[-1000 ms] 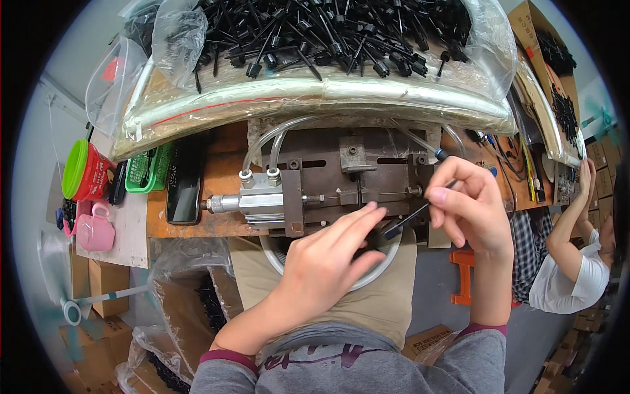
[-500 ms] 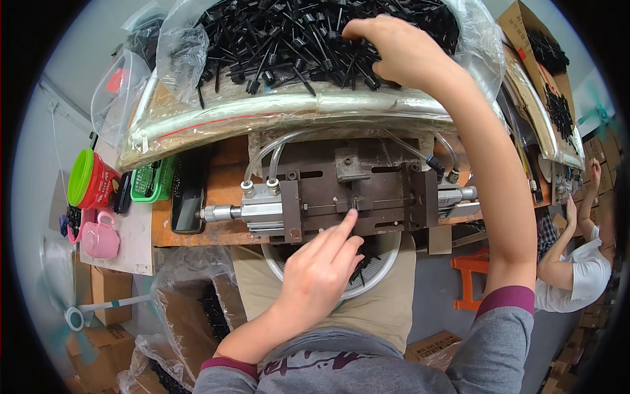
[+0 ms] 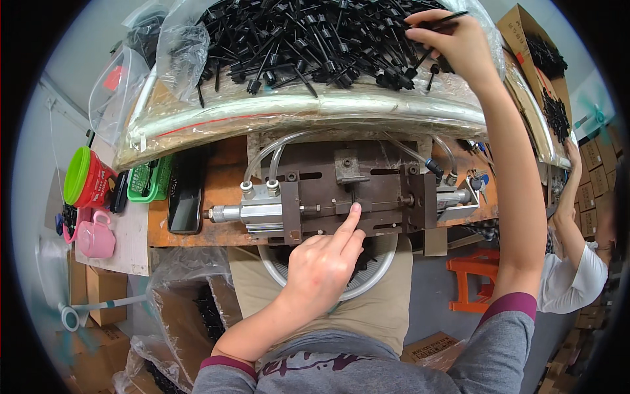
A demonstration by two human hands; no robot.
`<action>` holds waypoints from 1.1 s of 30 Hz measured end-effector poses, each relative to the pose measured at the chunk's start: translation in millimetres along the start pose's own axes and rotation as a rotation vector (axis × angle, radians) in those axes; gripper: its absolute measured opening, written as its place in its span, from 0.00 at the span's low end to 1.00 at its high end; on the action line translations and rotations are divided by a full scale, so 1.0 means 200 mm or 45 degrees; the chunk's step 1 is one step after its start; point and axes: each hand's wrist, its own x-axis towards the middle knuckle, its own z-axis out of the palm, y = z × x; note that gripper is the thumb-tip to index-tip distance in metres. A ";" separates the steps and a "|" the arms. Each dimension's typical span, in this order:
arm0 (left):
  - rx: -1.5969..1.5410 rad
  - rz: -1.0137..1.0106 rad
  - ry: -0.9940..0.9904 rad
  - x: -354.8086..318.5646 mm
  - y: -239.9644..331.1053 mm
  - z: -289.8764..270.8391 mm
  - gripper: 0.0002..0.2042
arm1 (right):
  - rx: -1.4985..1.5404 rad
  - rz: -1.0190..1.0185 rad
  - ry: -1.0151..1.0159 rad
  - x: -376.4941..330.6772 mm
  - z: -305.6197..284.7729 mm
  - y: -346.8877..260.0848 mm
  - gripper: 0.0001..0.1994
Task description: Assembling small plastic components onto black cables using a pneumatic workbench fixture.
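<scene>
My right hand is closed in a pinch on a thin black plastic stemmed part, above the right side of a heap of similar black parts. My left hand has its index finger stretched out and the other fingers curled. That fingertip touches the small block at the middle of a dark metal fixture; what lies right under it is hidden. Silver air cylinders stand at the fixture's left and right ends, with clear hoses attached.
The heap lies in a plastic-lined tray with a padded rim behind the fixture. A white basket with black parts sits on my lap. Left are a phone, green basket and pink cup. A co-worker is at right.
My right hand has moved right and come up from the heap with a black part in its fingers. The left hand stays nearly in place. The fixture's left rod reaches further inward.
</scene>
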 end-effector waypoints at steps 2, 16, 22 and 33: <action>-0.105 -0.042 -0.030 0.00 0.00 -0.02 0.15 | 0.101 0.047 0.048 -0.02 -0.07 0.01 0.11; -1.598 -0.451 0.190 0.17 0.07 -0.22 0.19 | 1.062 0.648 -0.097 -0.69 0.11 -0.60 0.12; -0.461 -0.082 0.276 -0.04 0.03 -0.09 0.17 | 1.281 0.716 0.010 -0.83 0.10 -0.49 0.12; 0.119 -0.019 0.157 -0.02 0.01 0.09 0.14 | 1.389 1.061 -0.261 -1.05 0.04 -0.61 0.11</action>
